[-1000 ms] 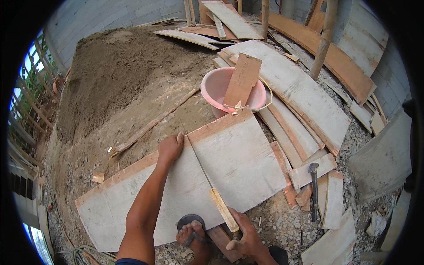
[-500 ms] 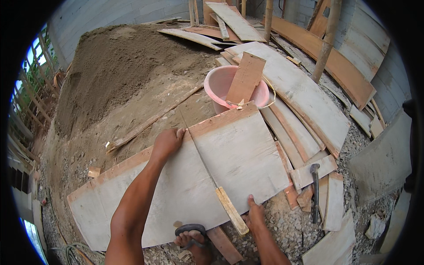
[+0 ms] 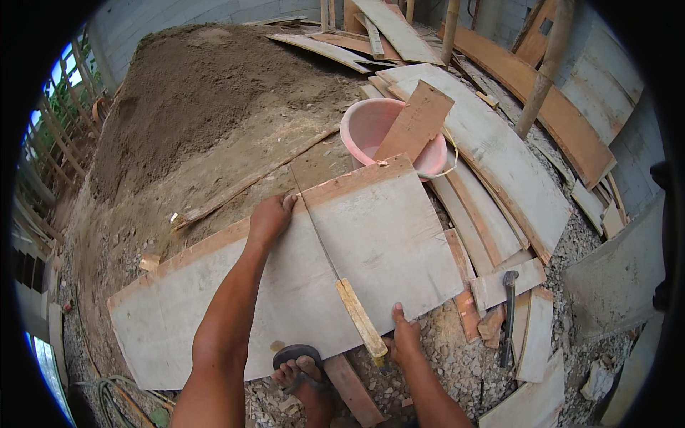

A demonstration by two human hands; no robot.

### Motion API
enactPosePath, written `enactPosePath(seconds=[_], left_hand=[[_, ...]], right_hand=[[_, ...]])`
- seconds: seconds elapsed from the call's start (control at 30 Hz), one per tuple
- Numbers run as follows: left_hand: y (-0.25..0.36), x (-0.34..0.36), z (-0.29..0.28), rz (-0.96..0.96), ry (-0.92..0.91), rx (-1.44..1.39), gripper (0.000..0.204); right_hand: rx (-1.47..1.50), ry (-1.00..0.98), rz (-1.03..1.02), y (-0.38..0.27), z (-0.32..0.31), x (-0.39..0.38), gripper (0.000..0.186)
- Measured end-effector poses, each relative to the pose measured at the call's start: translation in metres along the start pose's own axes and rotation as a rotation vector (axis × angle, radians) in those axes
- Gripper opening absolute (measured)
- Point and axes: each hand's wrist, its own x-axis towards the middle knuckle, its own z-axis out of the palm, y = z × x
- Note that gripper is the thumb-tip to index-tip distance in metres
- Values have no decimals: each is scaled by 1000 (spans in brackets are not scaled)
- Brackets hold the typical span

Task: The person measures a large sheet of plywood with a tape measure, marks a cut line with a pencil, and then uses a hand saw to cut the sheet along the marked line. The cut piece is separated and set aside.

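Observation:
A long whitish board with a brown strip along its far edge lies slantwise before me. My left hand is closed over that far edge. Just right of it, a saw with a pale wooden handle lies across the board, its thin blade seen almost edge-on and its tip beyond the far edge. I cannot tell whether the blade sits in a cut. Beside the handle, my right hand grips the near edge, thumb on top, fingers partly hidden. My sandalled foot is at the near edge.
Beyond the board stands a pink tub with a brown plank in it. A hammer rests among offcuts at right, near stacked boards. A sand heap rises at far left; wooden posts stand at far right.
The board and saw have shifted slightly away and to the left relative to the tub and hammer. Both hands keep their hold on the board. The view has moved a little.

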Motion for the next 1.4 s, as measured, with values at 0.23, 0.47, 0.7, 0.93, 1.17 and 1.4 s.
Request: enactPosePath(seconds=[0.23,0.47,0.7,0.93,1.17,1.4], left_hand=[[-3,-1,-3,51,-1,97,43],[-1,2,-5,1,38,148,48],[-1,14,7,-45,100,164,56],[0,11,3,-85,57,163,63],[-5,30,5,-268,112,101,59],[15,52,9,-528,101,226,57]], right_hand=[[4,83,-386,-77,-13,-80,85],[-585,-536,-666,-71,50,-146,80],[-677,-408,-1015,-37,50,-111,50],[-724,-361,-673,-57,41,-142,49],[-829,-360,-727,-88,-10,-234,28],[-953,-282,-821,-109,-2,-250,34]])
